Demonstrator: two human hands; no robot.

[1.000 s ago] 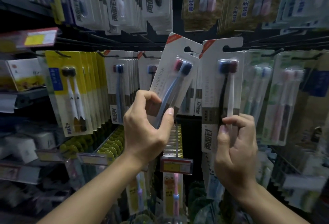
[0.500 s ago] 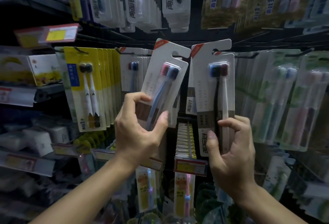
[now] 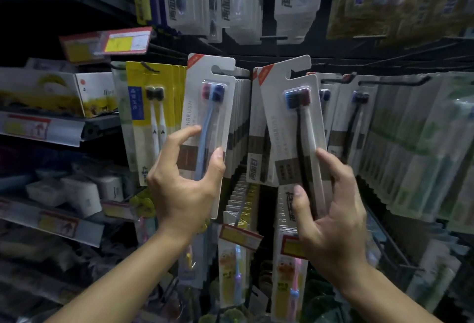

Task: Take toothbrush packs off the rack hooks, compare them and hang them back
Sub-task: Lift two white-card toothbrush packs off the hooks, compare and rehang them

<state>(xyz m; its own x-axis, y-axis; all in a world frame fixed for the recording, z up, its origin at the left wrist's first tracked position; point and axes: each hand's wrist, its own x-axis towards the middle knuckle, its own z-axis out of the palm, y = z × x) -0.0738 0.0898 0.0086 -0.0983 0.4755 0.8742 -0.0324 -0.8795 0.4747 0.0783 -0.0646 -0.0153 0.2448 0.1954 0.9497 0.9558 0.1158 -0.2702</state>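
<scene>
I am gripping two toothbrush packs, one in my left hand (image 3: 182, 189), one in my right hand (image 3: 333, 217), each pack holding two brushes

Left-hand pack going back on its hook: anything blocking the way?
Nothing visible does. The left hand holds the blue-brush pack in front of the matching hanging packs, its hang slot close to their hook. The hook tip itself is hard to make out.

Left pack (image 3: 209, 117) in left hand (image 3: 184, 189), right pack (image 3: 292, 127) in right hand (image 3: 333, 222), side by side, apart, in front of hanging rows on rack hooks (image 3: 392, 84).
</scene>
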